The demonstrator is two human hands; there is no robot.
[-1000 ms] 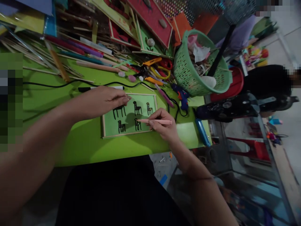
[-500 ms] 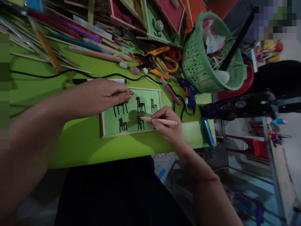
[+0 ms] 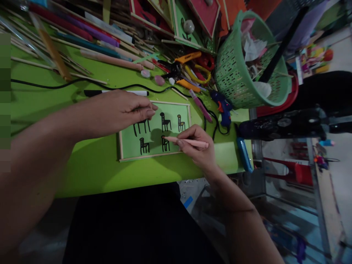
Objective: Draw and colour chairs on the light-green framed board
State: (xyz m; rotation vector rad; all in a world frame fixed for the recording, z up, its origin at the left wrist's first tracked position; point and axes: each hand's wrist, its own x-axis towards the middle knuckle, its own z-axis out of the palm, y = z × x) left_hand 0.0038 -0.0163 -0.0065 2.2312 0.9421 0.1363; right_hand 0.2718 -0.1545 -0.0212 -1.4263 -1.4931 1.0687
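A green card with thin wooden sticks along its edges lies on the table. Black chair drawings and part of a larger black table-like drawing show on it. My right hand is closed around a pink marker, whose tip touches the lower middle chair drawing. My left hand rests over the card's upper left corner, fingers stretched out and holding nothing, covering part of the larger drawing. Just behind that wrist lies a black-and-white marker.
Behind the card run a black cord, scissors and a blue glue gun. A green basket stands at the back right. Pens and sticks crowd the back left. A blue object lies by the table's right edge.
The view has shifted slightly. My right hand keeps the pink marker's tip at the same chair drawing, and my left hand stays on the card.
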